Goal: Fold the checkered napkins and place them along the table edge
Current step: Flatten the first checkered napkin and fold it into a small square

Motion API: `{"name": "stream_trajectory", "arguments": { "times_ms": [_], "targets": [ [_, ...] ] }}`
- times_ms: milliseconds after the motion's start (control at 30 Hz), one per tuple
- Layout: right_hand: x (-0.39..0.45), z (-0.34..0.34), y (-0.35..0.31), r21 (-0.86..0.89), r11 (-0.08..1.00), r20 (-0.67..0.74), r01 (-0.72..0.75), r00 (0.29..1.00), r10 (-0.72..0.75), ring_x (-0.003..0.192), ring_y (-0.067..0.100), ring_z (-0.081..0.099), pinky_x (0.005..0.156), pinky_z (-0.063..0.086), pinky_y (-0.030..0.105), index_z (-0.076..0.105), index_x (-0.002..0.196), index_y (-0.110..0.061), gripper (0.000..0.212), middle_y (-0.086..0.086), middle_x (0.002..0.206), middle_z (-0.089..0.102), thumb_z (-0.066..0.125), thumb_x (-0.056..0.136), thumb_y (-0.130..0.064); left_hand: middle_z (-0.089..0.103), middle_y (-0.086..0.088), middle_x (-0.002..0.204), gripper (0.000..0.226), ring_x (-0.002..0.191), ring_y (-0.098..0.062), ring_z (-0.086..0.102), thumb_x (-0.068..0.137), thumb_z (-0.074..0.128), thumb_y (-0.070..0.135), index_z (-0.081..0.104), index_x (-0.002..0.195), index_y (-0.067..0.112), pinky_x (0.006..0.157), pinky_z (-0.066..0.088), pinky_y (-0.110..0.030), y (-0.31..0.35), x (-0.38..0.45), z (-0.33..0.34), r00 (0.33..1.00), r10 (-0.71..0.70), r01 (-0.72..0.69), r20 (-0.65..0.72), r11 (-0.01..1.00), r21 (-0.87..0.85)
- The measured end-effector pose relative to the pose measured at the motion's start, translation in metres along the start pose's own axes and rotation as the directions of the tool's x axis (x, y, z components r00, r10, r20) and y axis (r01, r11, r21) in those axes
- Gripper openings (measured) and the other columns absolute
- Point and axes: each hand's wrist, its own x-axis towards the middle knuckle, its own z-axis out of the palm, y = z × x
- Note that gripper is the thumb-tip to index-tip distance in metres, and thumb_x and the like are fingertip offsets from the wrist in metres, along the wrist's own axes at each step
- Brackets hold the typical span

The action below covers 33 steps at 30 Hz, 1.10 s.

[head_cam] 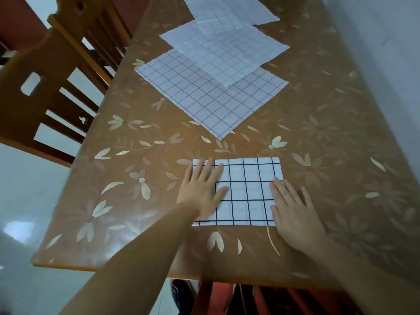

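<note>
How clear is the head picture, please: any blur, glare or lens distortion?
Head view: the left hand is motion-blurred, while the folded napkin looks sharp; glare washes out the far napkins and streaks the table; the wide lens bends the table edges and the chair.

A brown table [118, 169] with a pale flower pattern; wooden chairs [45, 105] stand at its left on a glossy pale floor [27, 201]

You've got a white folded napkin [245, 192] with a bold black grid, three white unfolded napkins [211, 92] with thinner, fainter grids, an orange-brown table [127, 169] with cream flower-and-leaf print, and brown wooden chairs [45, 92].
</note>
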Motion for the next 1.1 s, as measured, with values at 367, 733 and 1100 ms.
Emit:
{"name": "stream_trajectory", "arguments": {
  "times_ms": [367,733,1100],
  "targets": [
    [-0.001,-0.01,-0.003,0.043,0.999,0.048,-0.028,0.999,0.025,0.14,0.02,0.034,0.11,0.031,0.05,0.044,0.143,-0.014,0.063,0.001,0.152,0.038,0.016,0.093,-0.042,0.048,0.002,0.142,0.044,0.133,-0.025,0.037,0.096,0.037,0.052,0.046,0.134,0.034,0.108,0.031,-0.047,0.049,-0.051,0.009,0.932,0.325,-0.332,-0.161,0.943,-0.019],
    [-0.027,-0.033,0.042,0.184,0.937,0.009,0.297,0.953,-0.304,0.11,0.011,0.052,0.088,0.039,0.026,0.062,0.101,-0.031,0.034,-0.012,0.108,0.055,0.057,0.072,-0.048,0.029,0.001,0.153,0.048,0.143,-0.026,0.018,0.095,0.031,0.051,0.036,0.14,0.034,0.117,0.007,-0.045,0.06,-0.056,0.007,0.962,0.269,-0.272,-0.056,0.96,-0.059],
    [-0.023,-0.055,0.017,0.292,0.927,-0.075,0.235,0.972,-0.223,0.08,0.01,0.048,0.069,0.036,0.027,0.039,0.066,-0.025,0.014,-0.012,0.08,0.05,0.046,0.071,-0.036,0.065,0.005,0.101,0.028,0.098,-0.019,0.06,0.077,0.067,0.04,0.063,0.102,0.027,0.093,0.046,-0.04,0.077,-0.054,-0.004,0.892,0.417,-0.413,-0.175,0.909,0.058]
  ]
}}
